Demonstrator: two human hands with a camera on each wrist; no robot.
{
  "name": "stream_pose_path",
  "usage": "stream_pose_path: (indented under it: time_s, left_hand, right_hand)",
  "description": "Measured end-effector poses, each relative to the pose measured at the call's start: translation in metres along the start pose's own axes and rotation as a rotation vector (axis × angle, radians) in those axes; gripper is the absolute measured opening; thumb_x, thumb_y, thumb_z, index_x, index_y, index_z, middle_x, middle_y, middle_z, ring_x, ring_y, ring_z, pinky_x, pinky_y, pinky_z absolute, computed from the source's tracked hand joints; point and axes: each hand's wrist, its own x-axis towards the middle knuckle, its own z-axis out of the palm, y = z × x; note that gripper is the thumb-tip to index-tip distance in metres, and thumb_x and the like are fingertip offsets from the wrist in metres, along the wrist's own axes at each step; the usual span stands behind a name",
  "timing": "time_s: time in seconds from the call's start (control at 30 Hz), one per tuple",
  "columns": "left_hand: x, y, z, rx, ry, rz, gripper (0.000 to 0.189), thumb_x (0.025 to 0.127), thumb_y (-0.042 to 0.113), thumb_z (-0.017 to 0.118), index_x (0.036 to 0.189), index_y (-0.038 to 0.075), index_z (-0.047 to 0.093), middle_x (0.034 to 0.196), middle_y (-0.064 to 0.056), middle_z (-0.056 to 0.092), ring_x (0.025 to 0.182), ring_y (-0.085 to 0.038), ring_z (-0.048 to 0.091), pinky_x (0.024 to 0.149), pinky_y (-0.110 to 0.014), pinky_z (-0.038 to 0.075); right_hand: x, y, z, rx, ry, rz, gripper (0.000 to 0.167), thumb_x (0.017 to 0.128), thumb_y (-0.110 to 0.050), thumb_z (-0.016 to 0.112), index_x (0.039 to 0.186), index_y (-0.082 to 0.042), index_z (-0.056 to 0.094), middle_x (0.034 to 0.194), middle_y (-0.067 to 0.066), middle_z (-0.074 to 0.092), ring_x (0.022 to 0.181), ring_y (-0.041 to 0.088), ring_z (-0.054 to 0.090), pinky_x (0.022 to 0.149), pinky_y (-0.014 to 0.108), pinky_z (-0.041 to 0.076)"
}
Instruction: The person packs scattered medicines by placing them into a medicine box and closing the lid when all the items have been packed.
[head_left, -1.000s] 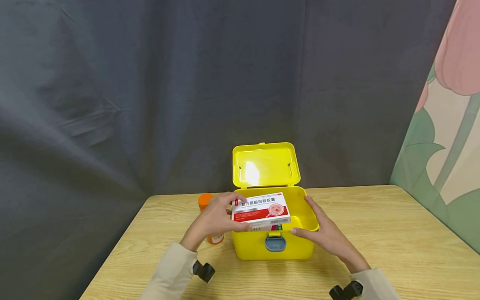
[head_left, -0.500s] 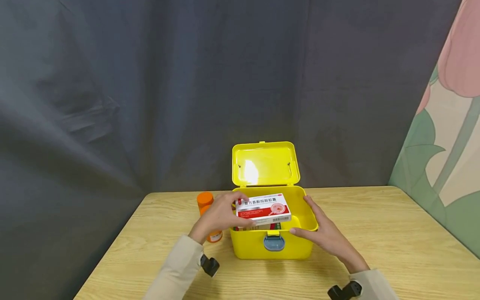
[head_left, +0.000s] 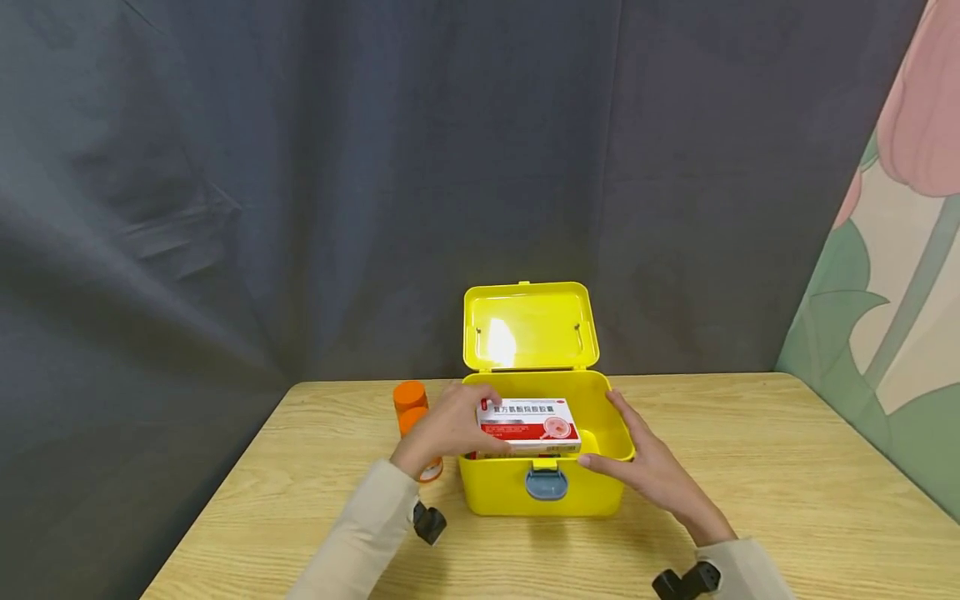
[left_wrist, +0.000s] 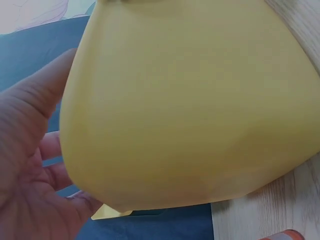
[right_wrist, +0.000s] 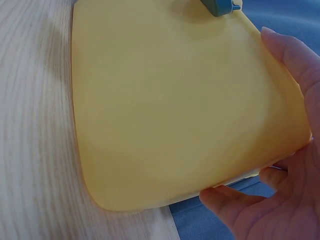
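In the head view, my left hand [head_left: 448, 427] holds a white and red medicine box [head_left: 531, 417] by its left end, thumb at the front and fingers at the back. It lies low inside the open yellow storage box [head_left: 498, 490], above other packaging of which only a strip shows. My right hand [head_left: 660, 473] holds the storage box at its right front corner, thumb at the front rim and fingers along the right side. The left wrist view shows the left hand [left_wrist: 35, 150] over the rim; the medicine box is hidden there by the yellow wall.
The yellow lid [head_left: 536, 327] stands raised at the back. Orange-capped bottles [head_left: 409, 394] stand left of the storage box, partly behind my left hand. A grey latch [head_left: 547, 484] hangs at the front. Everything stands on a wooden table [head_left: 750, 467] before a dark curtain [head_left: 450, 167].
My left hand has moved slightly right and lowered the medicine box deeper into the storage box, levelling it. The right hand has stayed at the corner.
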Motion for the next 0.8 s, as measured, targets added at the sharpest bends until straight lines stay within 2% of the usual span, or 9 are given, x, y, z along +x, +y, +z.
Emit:
stream_pose_path:
  time_s: [0.2, 0.33, 0.53, 0.6, 0.8]
  left_hand:
    - [0.008, 0.001, 0.003, 0.062, -0.075, 0.038, 0.051, 0.069, 0.033, 0.088, 0.107, 0.01, 0.065, 0.097, 0.002, 0.06, 0.094, -0.019, 0.046, 0.072, -0.026, 0.046]
    - [0.011, 0.002, 0.003, 0.096, -0.108, 0.029, 0.051, 0.068, 0.034, 0.089, 0.107, 0.009, 0.065, 0.097, 0.002, 0.061, 0.095, -0.019, 0.047, 0.075, -0.027, 0.045]
    - [0.014, 0.003, 0.003, 0.138, -0.159, 0.048, 0.048, 0.069, 0.03, 0.088, 0.105, 0.008, 0.064, 0.095, 0.001, 0.061, 0.087, -0.016, 0.052, 0.073, -0.025, 0.046]
    - [0.015, 0.004, 0.003, 0.148, -0.186, 0.033, 0.049, 0.069, 0.029, 0.088, 0.106, 0.008, 0.063, 0.094, 0.001, 0.06, 0.086, -0.016, 0.051, 0.072, -0.025, 0.046]
    - [0.017, 0.01, 0.003, 0.158, -0.242, -0.084, 0.041, 0.07, 0.018, 0.088, 0.098, 0.007, 0.061, 0.087, -0.002, 0.054, 0.083, -0.018, 0.049, 0.059, -0.024, 0.049]
  right_hand:
    - [0.0, 0.001, 0.001, 0.003, 0.008, 0.002, 0.107, 0.081, -0.043, 0.076, 0.157, -0.012, 0.007, 0.159, 0.021, 0.007, 0.138, 0.047, 0.019, 0.102, 0.069, 0.025]
    - [0.001, 0.003, 0.002, 0.003, 0.006, 0.001, 0.106, 0.082, -0.042, 0.076, 0.157, -0.012, 0.007, 0.159, 0.02, 0.007, 0.138, 0.047, 0.019, 0.102, 0.069, 0.025]
    - [0.001, 0.0, 0.004, 0.005, -0.004, 0.002, 0.107, 0.081, -0.043, 0.076, 0.157, -0.012, 0.006, 0.159, 0.021, 0.007, 0.137, 0.048, 0.02, 0.101, 0.068, 0.028]
    - [0.002, -0.001, 0.004, 0.011, -0.006, -0.003, 0.107, 0.082, -0.042, 0.076, 0.157, -0.011, 0.006, 0.159, 0.021, 0.006, 0.137, 0.048, 0.02, 0.101, 0.068, 0.028]
    - [0.004, 0.0, 0.005, 0.019, -0.006, -0.009, 0.105, 0.083, -0.041, 0.075, 0.156, -0.011, 0.006, 0.159, 0.02, 0.005, 0.138, 0.047, 0.019, 0.102, 0.067, 0.026]
